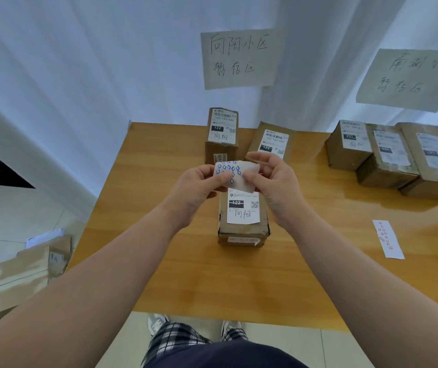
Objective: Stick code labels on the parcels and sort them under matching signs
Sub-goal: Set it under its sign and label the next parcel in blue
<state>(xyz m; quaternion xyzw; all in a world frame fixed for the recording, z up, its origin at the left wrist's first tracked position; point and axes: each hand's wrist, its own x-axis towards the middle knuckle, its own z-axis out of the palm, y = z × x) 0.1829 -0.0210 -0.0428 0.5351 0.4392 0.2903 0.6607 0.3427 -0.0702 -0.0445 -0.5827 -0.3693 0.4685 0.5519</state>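
Both hands pinch the blue-diamond label sheet (235, 174) above the near parcel (243, 216) mid-surface: left hand (199, 181) at its left edge, right hand (272, 176) at its right. Thin, floppy paper; likely best peeled from a corner.

We've got the blue-diamond label sheet (235, 173) held up right over a brown 122 parcel (243, 221) lying flat nearest us. Two more 122 parcels (221, 134) stand under the left sign (240, 58), three parcels (398, 155) huddle under the right sign (411, 79), and the red label sheet (387, 239) lies flat off to the right.
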